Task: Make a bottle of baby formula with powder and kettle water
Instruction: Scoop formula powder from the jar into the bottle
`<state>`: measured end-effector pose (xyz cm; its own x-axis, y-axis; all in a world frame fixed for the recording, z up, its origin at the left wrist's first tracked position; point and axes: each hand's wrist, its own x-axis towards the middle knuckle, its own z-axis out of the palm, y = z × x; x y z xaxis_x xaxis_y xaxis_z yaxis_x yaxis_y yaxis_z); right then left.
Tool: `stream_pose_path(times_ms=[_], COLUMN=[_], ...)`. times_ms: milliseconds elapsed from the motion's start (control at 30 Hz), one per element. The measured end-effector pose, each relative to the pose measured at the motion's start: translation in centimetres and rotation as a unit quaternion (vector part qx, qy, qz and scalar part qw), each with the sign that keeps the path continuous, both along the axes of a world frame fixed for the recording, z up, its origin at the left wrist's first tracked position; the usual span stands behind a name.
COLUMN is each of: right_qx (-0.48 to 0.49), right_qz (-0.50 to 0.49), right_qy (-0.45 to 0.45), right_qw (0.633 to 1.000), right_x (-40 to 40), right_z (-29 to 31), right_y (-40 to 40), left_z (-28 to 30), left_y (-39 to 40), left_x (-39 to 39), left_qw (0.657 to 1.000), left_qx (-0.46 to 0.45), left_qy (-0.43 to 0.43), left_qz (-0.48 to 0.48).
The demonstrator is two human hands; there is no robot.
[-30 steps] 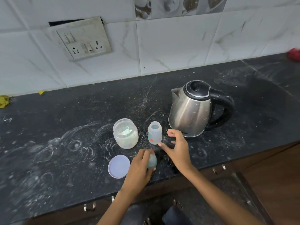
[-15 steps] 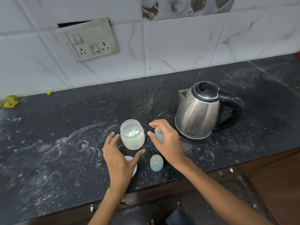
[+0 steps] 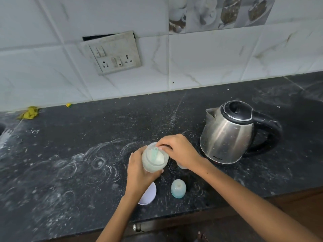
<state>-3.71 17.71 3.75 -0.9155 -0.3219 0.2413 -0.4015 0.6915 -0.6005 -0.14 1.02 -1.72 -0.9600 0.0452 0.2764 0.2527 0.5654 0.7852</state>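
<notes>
The left hand is wrapped around the powder jar at centre frame, tilting it toward the camera. The right hand pinches its fingertips together at the jar's open mouth, where a green scoop shows; whether they grip it I cannot tell. Half a second ago the jar stood free, the left hand open beside it. The bottle is mostly hidden under the right hand, left of the kettle.
</notes>
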Motion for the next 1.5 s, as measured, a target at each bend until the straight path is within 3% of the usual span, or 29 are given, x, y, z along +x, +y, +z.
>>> stream_pose_path(times_ms=[100,200,267,367,500,667,867,1067,1333,1500], right_qx=[0.14,0.33,0.369,0.345,0.431,0.481,0.465,0.44,0.466,0.427], right_qz=[0.071,0.15,0.165,0.15,0.154,0.198,0.194,0.17,0.18,0.161], right_qy=[-0.018,-0.041,-0.064,-0.1,-0.153,-0.039,0.036,0.046,0.018,-0.061], right_qw=[0.987,0.931,0.912,0.921,0.876,0.853,0.863,0.881,0.866,0.888], right_x=[0.0,0.5,0.8,0.6,0.5,0.9,1.1,1.8,2.4,2.7], right_z=[0.4,0.9,0.9,1.0,2.2,2.5,2.1,2.7,2.1,2.3], right_y=[-0.2,-1.4,-1.9,-2.5,-4.0,-3.3,-2.1,-1.2,-1.4,-1.2], left_z=[-0.2,0.0,0.5,0.7,0.4,0.3,-0.1,-0.6,-0.2,-0.3], left_y=[-0.5,-0.5,-0.2,-0.2,-0.6,-0.7,-1.2,-2.0,-1.2,-1.1], left_x=[0.2,0.2,0.2,0.2,0.1,0.2,0.0,-0.4,-0.2,-0.2], left_qw=[0.999,0.998,0.998,0.997,0.997,0.997,0.996,0.995,0.993,0.992], left_qx=[-0.033,-0.034,-0.027,-0.032,-0.034,-0.023,-0.02,-0.012,-0.024,-0.023], left_qy=[-0.01,-0.018,-0.008,0.002,0.002,-0.003,0.0,-0.004,0.01,0.018], left_qz=[-0.036,-0.054,-0.064,-0.072,-0.071,-0.075,-0.082,-0.095,-0.118,-0.119])
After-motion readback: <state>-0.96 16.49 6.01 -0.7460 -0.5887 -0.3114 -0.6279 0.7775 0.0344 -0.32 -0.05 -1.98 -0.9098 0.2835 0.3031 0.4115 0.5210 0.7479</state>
